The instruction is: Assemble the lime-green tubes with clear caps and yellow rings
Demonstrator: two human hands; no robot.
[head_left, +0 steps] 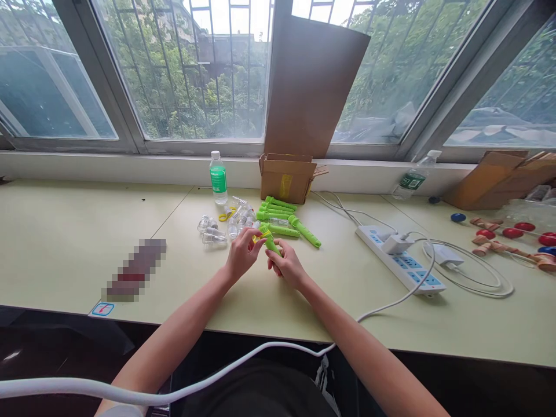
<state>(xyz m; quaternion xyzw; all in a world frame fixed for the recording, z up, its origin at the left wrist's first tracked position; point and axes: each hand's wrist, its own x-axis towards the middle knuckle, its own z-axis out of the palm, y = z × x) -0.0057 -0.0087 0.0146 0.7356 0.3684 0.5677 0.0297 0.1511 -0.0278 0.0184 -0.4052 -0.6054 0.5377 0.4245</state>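
Observation:
My right hand [289,265] is closed around the lower part of a green plastic tube-shaped handle [271,244], which tilts with its threaded end up and to the left. At that threaded end, the fingers of my left hand [243,253] are pinched on a small yellow plastic piece [256,238], partly hidden by the fingertips. Just beyond my hands lie several similar green handles [306,231]. Left of them is a loose pile of clear plastic caps [214,236], with a yellow ring [223,218] among them.
A water bottle [218,179] and an open cardboard box [286,176] stand behind the parts. On the right are a power strip [403,260] with white cables, a leaning bottle [412,180], and wooden toys with red balls [512,233]. A thick white cable [234,365] crosses in front.

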